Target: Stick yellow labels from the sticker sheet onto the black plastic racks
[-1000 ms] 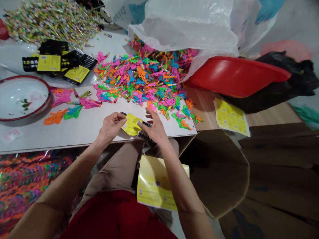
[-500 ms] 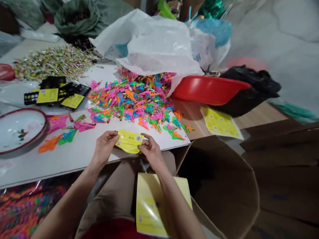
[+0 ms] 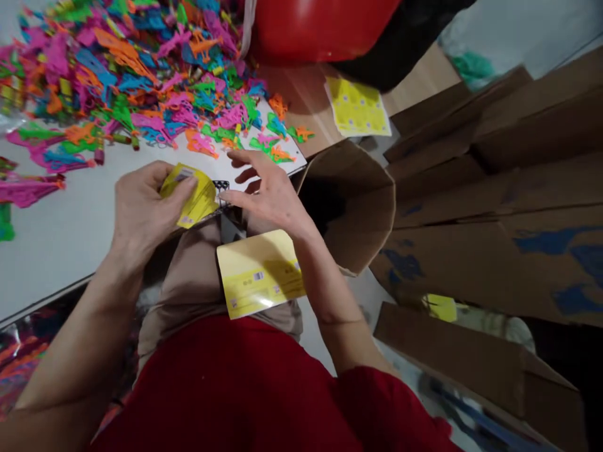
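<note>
My left hand (image 3: 141,210) is closed round a small black grid tray with a yellow label (image 3: 195,199) at the near edge of the white table (image 3: 56,238). My right hand (image 3: 268,191) lies beside it with fingers spread, its thumb and fingertips touching the tray's right end (image 3: 220,186). A sheet of yellow labels (image 3: 259,273) rests on my lap below the hands.
A heap of small bright plastic toys (image 3: 141,69) covers the table's far part. A red basin (image 3: 320,28) stands behind it. An open cardboard box (image 3: 353,207) sits right of my knees, flattened cartons (image 3: 494,188) beyond, another yellow sheet (image 3: 358,107) on wood.
My view has swung down and right. The left hand has wrapped round the labelled tray, and the right hand has let go of the label's edge and spread its fingers.
</note>
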`<action>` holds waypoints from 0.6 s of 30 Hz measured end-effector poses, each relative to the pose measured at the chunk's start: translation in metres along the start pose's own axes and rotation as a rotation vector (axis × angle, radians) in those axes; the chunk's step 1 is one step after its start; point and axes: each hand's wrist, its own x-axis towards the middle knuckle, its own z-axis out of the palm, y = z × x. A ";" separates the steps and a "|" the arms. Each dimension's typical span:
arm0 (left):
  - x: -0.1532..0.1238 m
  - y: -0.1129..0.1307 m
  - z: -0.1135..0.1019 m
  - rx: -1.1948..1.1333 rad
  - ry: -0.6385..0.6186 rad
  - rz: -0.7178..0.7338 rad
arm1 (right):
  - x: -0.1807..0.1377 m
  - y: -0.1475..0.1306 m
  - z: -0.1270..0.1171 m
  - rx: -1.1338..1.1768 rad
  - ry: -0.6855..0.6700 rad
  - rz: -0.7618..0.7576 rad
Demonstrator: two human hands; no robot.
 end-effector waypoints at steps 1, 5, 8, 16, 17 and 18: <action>-0.004 0.001 0.005 -0.021 0.018 -0.010 | -0.007 0.004 0.001 0.011 0.013 0.032; -0.013 0.005 0.020 -0.078 0.026 -0.007 | -0.030 0.017 0.014 0.056 0.073 0.137; -0.014 0.003 0.026 -0.125 0.010 -0.033 | -0.033 0.021 0.023 0.026 0.139 0.172; -0.021 -0.006 0.035 -0.579 -0.032 -0.343 | -0.027 0.031 0.029 0.056 0.239 0.198; -0.022 -0.006 0.036 -0.618 -0.027 -0.371 | -0.026 0.033 0.030 0.079 0.245 0.215; -0.022 -0.007 0.037 -0.650 -0.019 -0.392 | -0.025 0.033 0.030 0.099 0.249 0.234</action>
